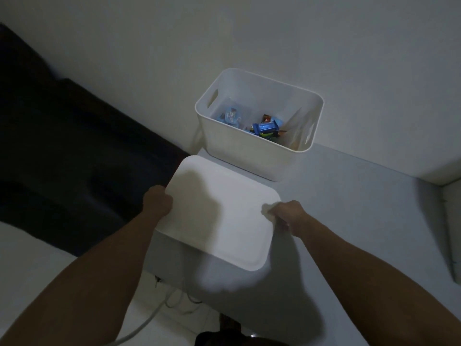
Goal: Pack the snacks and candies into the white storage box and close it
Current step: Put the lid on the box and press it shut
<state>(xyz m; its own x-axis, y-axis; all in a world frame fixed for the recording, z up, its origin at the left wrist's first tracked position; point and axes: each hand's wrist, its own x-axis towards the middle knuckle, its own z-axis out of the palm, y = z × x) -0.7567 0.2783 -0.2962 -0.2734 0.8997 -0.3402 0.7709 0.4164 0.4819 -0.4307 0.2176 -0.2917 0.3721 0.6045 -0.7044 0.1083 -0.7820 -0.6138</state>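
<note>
Hands held the white lid by its two opposite edges over the near corner of the table, the left hand with its fingers curled round the left edge and the right hand pinching the right edge, while the white storage box stood open at the back by the wall with the snacks and candies lying low inside it. Closing seemed the step in hand, and it called for carrying the lid level, squaring its rounded corners with the rim, then pressing down evenly along both sides.
</note>
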